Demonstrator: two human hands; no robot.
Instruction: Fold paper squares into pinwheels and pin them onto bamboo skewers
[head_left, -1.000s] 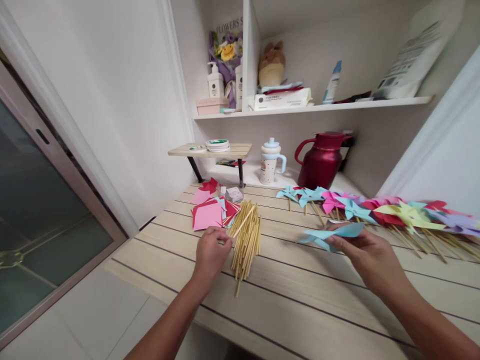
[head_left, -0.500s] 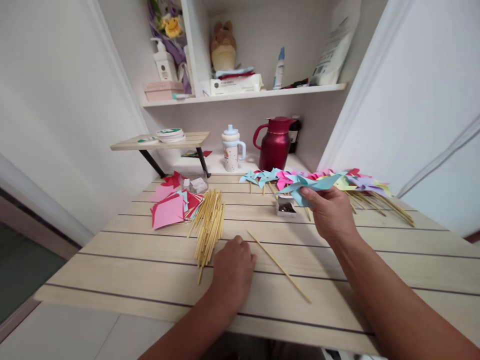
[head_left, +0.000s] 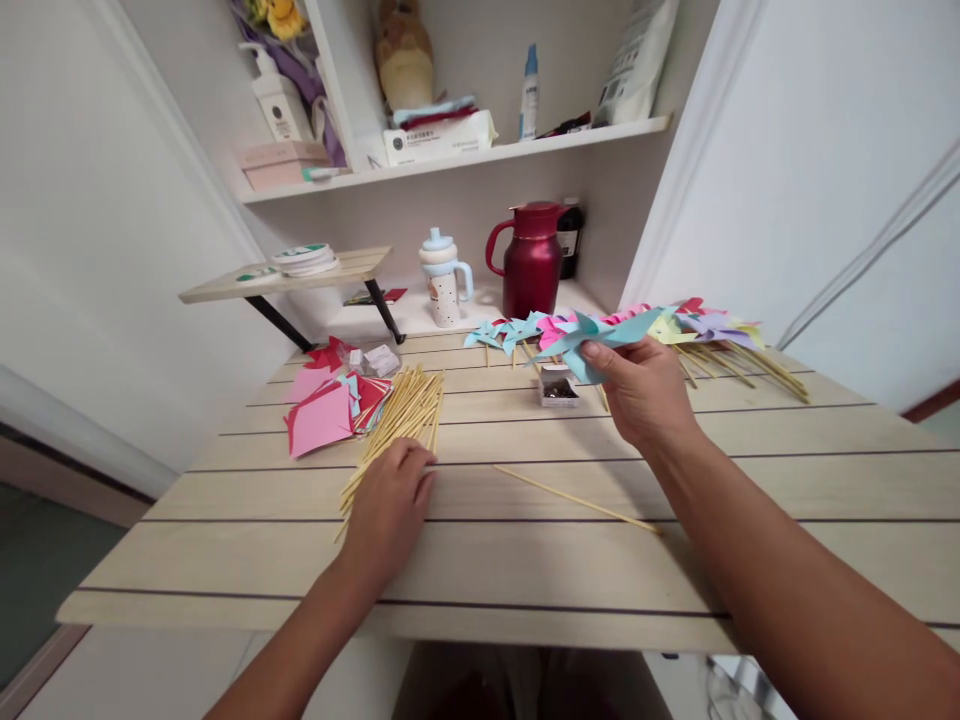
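A light blue paper pinwheel (head_left: pixel 592 345) is pinched between the thumb and fingers of my right hand (head_left: pixel 649 390), held above the table. My left hand (head_left: pixel 390 500) is curled against the right side of a pile of thin wooden sticks (head_left: pixel 386 425); its fingertips are turned down and hidden, so whether a stick is in them does not show. One single stick (head_left: pixel 577 497) lies apart between my two hands. Below the pinwheel stands a small open box (head_left: pixel 559 388) with dark little pieces inside.
Coloured paper squares (head_left: pixel 321 420) and a clear bag (head_left: pixel 379 360) lie left of the sticks. Behind my right hand is a row of pinwheels on sticks (head_left: pixel 705 328). A red jug (head_left: pixel 531 265), a cup (head_left: pixel 444 280) and a small raised stand (head_left: pixel 345 268) are at the back.
My left hand has moved left onto the stick pile, which now slants more. The single stick has turned to lie flatter across the table. The pinwheel stays in my right hand; the view has shifted.
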